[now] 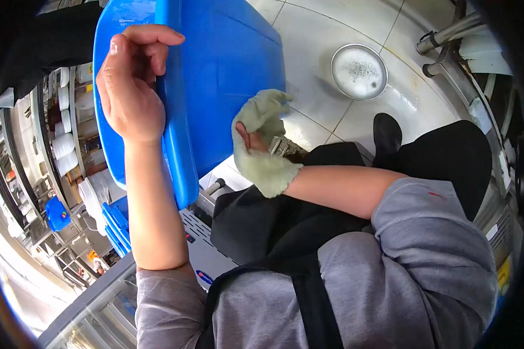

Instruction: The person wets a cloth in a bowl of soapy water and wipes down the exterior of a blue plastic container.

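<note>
Beside the left hand (131,102), fingers loosely curled, open: blue bin (233,64), tilted; beyond the right hand's (256,128) gloved fingers, grip undeterminable: bowl (360,98), suds not emptied

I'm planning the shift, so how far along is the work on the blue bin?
Looks done: the round bowl on the floor already holds suds. In hand: the left hand is at the rim of the tilted blue bin; the right hand, in pale green fabric, is near its wall. Left: perhaps most washing, as the outer wall shows no obvious foam; I can't confirm.
</note>
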`<action>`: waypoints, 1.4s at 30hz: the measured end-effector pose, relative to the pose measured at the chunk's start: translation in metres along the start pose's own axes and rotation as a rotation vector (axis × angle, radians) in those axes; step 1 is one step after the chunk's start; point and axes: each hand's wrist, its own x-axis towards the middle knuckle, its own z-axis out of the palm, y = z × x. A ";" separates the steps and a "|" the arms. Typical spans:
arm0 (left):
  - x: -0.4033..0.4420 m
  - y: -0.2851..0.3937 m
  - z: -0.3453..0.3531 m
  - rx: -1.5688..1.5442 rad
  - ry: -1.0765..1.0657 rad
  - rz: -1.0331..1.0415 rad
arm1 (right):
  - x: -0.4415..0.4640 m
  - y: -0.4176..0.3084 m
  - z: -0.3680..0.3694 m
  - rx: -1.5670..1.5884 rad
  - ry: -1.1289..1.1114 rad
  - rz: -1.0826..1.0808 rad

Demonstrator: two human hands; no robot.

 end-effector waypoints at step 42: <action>0.001 -0.013 -0.007 -0.300 -0.171 0.048 | 0.066 -0.023 -0.006 -0.336 0.409 -0.392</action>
